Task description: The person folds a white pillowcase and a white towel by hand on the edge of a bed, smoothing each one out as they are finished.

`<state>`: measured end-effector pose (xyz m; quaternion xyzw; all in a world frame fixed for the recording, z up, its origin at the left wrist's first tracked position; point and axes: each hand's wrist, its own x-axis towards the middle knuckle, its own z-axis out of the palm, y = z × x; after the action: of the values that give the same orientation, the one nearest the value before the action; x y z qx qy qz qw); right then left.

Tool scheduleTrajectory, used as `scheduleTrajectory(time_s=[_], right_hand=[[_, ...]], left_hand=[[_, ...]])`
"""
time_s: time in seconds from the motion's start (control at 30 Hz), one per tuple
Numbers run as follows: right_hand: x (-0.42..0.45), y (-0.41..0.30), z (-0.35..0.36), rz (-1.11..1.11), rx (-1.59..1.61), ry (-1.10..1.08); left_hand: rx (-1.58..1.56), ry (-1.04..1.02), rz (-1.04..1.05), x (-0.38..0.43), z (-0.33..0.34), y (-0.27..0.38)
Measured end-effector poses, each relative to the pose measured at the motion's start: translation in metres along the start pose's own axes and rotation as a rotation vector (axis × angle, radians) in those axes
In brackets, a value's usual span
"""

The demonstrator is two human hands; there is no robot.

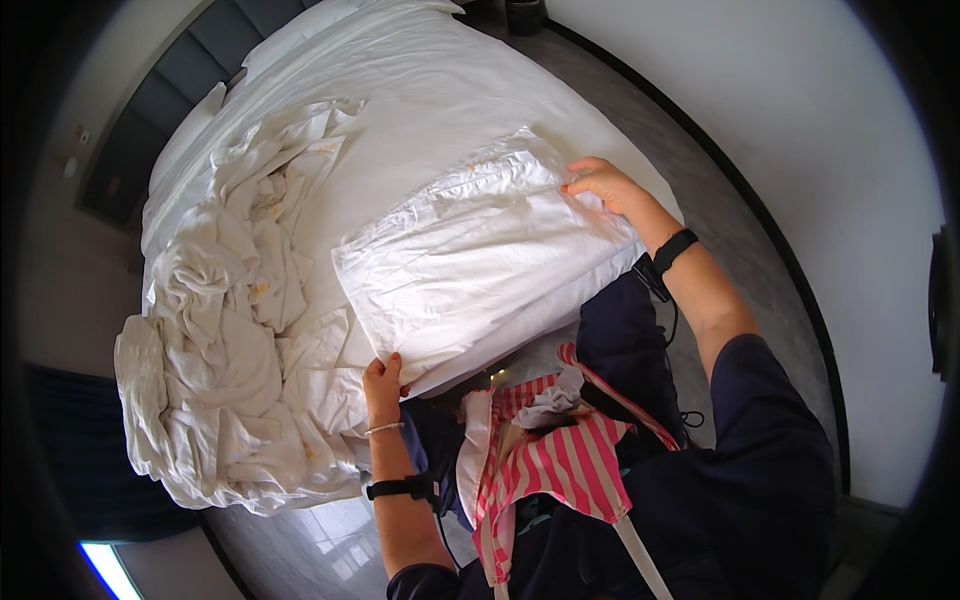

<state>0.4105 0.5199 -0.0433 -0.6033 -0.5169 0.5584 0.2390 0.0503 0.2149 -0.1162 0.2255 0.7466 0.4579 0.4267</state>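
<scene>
A flat white cloth (480, 247), roughly rectangular like a pillowcase, lies spread on the bed in front of me. Its surface is lightly creased, and small yellowish-orange marks show near its far edge. My left hand (384, 386) pinches the near left corner between thumb and fingers. At the far right side, my right hand (609, 186) rests by the cloth's edge, thumb and index finger apart. A large heap of crumpled white linen (217, 337) with yellowish stains lies to the left, close to my left hand.
Under the cloth is a bed with a white sheet (450, 97); a dark padded headboard (217, 45) stands at its far left. A pink-striped apron (562, 465) hangs at my front, holding crumpled white material (551, 401). Grey floor (675, 157) and a white wall (810, 150) border the right.
</scene>
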Motion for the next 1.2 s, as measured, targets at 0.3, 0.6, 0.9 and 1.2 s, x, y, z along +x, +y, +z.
scheduleTrajectory(time_s=[0.3,0.6,0.9,1.2], right_hand=[[-0.002,-0.059,0.003,-0.789,0.453,-0.029],[0.019,0.002,0.046,-0.868,-0.599,0.653],[0.019,-0.05,0.082,-0.633,-0.918,0.43],[0.05,-0.064,0.072,-0.537,-0.799,0.75]], left_hand=[[-0.016,0.005,-0.038,0.003,-0.004,-0.006],[-0.031,0.025,-0.005,0.003,0.004,-0.004],[-0.016,0.069,-0.042,0.006,0.005,-0.001],[0.01,0.099,-0.051,0.008,0.006,-0.002]])
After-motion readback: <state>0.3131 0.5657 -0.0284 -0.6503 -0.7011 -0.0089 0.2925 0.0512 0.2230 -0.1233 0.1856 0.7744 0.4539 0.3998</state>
